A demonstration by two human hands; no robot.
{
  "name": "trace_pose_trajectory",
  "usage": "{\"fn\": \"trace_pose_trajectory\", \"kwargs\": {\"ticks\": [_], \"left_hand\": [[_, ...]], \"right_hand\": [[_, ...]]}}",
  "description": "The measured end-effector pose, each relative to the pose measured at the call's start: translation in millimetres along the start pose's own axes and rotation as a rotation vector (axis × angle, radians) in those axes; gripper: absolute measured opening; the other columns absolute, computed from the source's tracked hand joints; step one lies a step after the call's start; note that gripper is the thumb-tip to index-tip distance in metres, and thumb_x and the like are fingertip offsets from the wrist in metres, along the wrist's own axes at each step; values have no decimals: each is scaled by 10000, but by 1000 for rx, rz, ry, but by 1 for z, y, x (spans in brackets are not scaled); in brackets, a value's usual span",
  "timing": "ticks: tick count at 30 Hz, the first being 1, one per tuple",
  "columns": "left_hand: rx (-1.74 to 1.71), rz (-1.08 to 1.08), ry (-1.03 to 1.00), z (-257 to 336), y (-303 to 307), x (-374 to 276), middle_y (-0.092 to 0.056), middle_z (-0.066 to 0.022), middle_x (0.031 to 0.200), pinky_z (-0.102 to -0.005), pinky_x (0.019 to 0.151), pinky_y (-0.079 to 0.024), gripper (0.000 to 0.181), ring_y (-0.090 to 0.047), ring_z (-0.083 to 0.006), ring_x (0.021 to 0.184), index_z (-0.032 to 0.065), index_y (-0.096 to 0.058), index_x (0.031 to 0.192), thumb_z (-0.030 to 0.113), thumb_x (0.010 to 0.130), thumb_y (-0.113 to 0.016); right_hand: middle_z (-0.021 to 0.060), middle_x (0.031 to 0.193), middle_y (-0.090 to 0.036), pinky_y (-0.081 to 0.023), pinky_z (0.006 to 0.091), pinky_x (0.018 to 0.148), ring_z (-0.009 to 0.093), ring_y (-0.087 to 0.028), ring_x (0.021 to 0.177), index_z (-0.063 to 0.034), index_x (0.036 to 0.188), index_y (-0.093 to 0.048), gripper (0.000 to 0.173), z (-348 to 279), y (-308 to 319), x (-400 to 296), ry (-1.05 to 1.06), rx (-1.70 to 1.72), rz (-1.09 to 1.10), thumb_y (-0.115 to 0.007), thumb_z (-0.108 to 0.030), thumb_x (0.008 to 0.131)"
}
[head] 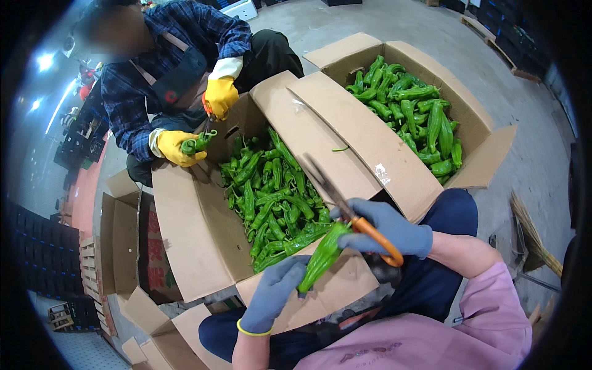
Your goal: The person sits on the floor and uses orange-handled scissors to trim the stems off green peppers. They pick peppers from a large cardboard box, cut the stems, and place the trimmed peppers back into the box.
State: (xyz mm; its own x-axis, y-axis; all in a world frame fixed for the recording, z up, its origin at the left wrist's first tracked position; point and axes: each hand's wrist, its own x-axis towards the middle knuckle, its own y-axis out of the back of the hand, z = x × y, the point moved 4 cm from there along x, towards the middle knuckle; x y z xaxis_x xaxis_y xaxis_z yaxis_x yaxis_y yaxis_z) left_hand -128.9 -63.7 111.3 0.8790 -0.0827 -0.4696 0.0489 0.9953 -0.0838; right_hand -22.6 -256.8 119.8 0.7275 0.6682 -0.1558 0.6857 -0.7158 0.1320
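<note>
My left hand (277,286), in a blue-grey glove with a yellow cuff, holds a large green pepper (321,259) by its lower end. The pepper slants up to the right, over the near flap of a cardboard box. My right hand (388,226), gloved alike, grips orange-handled scissors (377,238). Their blades are blurred and point up and left; whether they are parted is hard to tell. The right fingertips lie beside the pepper's upper end. Below the hands, the near cardboard box (208,231) contains many green peppers (277,185).
Opposite sits a co-worker (171,69) in yellow gloves, holding a pepper (196,143) and scissors. A second cardboard box (467,101) of peppers (411,111) stands at the right. A cut stem (340,149) lies on a flap. More boxes (125,245) are left; a broom (532,231) is right.
</note>
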Motion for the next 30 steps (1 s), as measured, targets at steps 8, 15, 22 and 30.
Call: {"fn": "trace_pose_trajectory", "kwargs": {"ticks": [8,15,22,30], "left_hand": [[-36,37,-144,-4,14,0,-624,-103,815,-259,627,-482,405,-589,-149,692,-67,-513,1225,147,884,-555],[36,180,-175,-12,13,-2,-599,-49,799,-227,625,-473,342,-561,-81,693,-54,-542,1205,90,895,-566],[-84,281,-159,-13,18,-2,-539,-48,630,-236,497,-415,177,-486,-90,523,-17,-585,949,153,918,-549],[-489,359,-183,-19,35,7,-423,-28,545,-259,422,-345,270,-379,-118,426,52,-477,734,200,958,-510]], "right_hand": [[25,745,-560,-423,212,462,65,-495,492,-27,1202,-517,467,8,8,1,-147,227,121,-708,-209,817],[55,743,-592,-456,236,575,84,-544,609,-5,1150,-552,449,1,1,0,-173,58,-29,-697,-284,830],[45,693,-592,-449,230,549,80,-555,607,5,1076,-577,444,14,0,6,-104,86,17,-712,-317,802],[37,695,-605,-452,217,512,92,-572,585,-39,939,-637,253,27,16,7,-396,704,138,-655,-281,868]]}}
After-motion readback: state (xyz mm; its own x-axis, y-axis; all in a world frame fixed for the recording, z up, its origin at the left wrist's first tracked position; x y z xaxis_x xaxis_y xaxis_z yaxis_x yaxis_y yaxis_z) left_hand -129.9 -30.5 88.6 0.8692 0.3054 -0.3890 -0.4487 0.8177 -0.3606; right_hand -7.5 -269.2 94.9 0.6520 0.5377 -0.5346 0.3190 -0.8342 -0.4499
